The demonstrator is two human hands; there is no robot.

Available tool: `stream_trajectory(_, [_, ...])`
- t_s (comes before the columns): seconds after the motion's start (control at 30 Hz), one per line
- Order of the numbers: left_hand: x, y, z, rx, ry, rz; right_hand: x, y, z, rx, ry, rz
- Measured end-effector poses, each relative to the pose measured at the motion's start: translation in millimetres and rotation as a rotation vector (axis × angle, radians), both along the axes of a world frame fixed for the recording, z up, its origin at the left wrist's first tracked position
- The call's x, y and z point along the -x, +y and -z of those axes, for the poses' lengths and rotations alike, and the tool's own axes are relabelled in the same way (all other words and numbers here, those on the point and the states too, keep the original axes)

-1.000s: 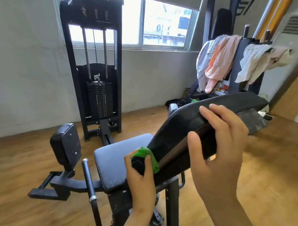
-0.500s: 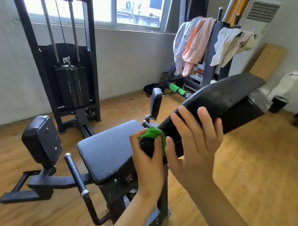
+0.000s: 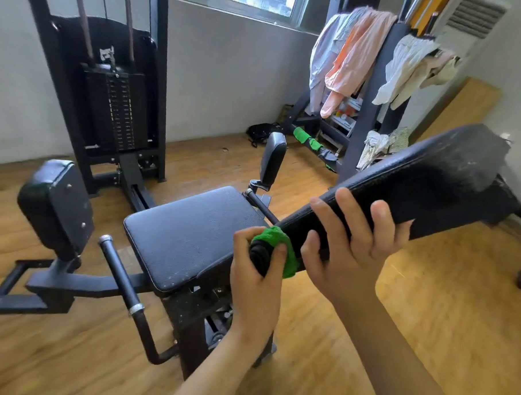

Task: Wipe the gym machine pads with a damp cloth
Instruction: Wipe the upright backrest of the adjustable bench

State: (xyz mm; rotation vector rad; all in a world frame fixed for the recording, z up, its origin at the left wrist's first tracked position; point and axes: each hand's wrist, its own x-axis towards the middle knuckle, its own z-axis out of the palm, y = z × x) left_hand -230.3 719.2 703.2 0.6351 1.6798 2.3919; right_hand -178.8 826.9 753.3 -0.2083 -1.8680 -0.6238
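Single head cam, wide-angle, faces fwd + down, close above seat pad (image 3: 192,230).

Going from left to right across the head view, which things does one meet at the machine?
First the left pad, handle, seat, left hand gripping cloth, right hand holding back pad.

seat pad (image 3: 192,230) mid-frame, back pad (image 3: 417,187) slanting off to its right, weight stack (image 3: 115,108) behind at upper left, clothes rack (image 3: 368,103) upper right
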Motion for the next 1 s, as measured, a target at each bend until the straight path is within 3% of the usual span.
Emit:
stream_trajectory(0.2, [3, 4, 21, 0.061, 0.058, -0.061, 2, 0, 0, -0.010, 0.012, -0.008])
stream_trajectory(0.37, [4, 5, 44, 0.083, -0.248, -0.100, 6, 2, 4, -0.015, 0.025, -0.036])
stream_trajectory(0.53, [1, 7, 38, 0.061, -0.321, -0.102, 4, 4, 1, -0.036, 0.019, -0.042])
stream_trajectory(0.77, [-13, 2, 6, 0.038, -0.190, 0.010, 6, 5, 3, -0.028, 0.022, -0.099])
stream_trajectory(1.0, [8, 7, 40, 0.083, -0.292, -0.096, 10, 11, 1, -0.099, 0.040, -0.152])
